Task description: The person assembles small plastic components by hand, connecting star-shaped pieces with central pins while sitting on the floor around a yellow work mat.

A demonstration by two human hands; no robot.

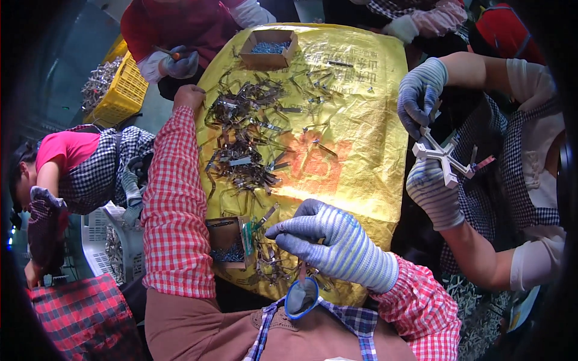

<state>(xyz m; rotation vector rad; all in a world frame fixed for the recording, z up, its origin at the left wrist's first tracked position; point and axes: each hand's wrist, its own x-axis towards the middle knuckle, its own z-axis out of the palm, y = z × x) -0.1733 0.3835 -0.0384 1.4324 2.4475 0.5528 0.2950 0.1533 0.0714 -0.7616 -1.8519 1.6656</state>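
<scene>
My right hand, in a grey-and-blue striped glove, hovers over the near part of the yellow sheet. Its fingers are drawn together toward the left, near a thin metal strip; whether they grip anything is hidden. My left arm, in a red-and-white checked sleeve, stretches along the left side. At its end my bare left hand is curled by the sheet's edge, what it holds unclear. Between my arms lie a heap of thin metal strips, a small pile of strips, and an open box of small screws.
A second screw box stands at the far end. On the right, a co-worker's gloved hands hold a white branched part. Other people crowd around. A yellow crate and a white basket with metal parts stand left.
</scene>
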